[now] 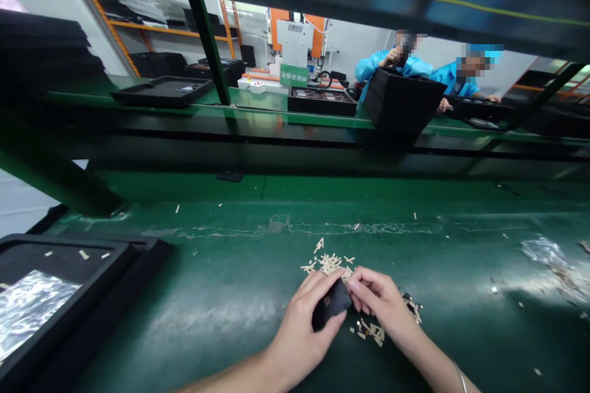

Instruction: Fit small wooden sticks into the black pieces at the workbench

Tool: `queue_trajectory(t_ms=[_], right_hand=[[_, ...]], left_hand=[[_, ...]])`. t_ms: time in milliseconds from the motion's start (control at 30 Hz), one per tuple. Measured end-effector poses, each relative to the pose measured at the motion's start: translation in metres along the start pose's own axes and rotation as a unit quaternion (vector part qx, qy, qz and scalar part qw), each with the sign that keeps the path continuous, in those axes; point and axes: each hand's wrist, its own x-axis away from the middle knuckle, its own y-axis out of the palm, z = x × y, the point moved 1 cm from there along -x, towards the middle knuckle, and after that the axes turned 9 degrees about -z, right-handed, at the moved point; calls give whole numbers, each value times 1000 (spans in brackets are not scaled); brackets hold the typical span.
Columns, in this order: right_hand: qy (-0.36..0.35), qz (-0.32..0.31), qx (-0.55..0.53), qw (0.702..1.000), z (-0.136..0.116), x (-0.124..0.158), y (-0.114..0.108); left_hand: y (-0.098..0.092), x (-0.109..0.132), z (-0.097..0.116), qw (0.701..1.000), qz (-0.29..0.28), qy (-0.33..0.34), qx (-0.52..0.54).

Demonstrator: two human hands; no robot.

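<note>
My left hand is closed round a small flat black plate, gripping it between the thumb and fingers. At the plate's right edge, my right hand is closed, with thumb and forefinger pinched together. Whatever lies in that pinch is too small or hidden to make out. Just beyond both hands is a heap of small cream-coloured strips. Below the right hand lie more strips, mixed with dark bits, and another little pile shows past the right wrist.
A black tray holding a clear plastic bag stands at the left on the green bench. Crumpled plastic lies at the right. Behind a low rail, two people in blue work among black trays and a stack of black boxes.
</note>
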Motion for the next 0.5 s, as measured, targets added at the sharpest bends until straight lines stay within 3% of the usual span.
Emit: queue_trajectory(t_ms=[133, 267, 433, 500], right_hand=[[7, 60, 156, 986, -4, -1, -8], [13, 107, 252, 962, 1, -4, -15], [-1, 136, 285, 949, 5, -5, -22], [-9, 136, 299, 944, 4, -5, -23]], left_hand=[[-19, -13, -2, 990, 56, -26, 123], [-41, -61, -4, 956, 149, -34, 249], [-70, -155, -18, 955, 217, -77, 186], [-83, -177, -31, 954, 260, -94, 115]])
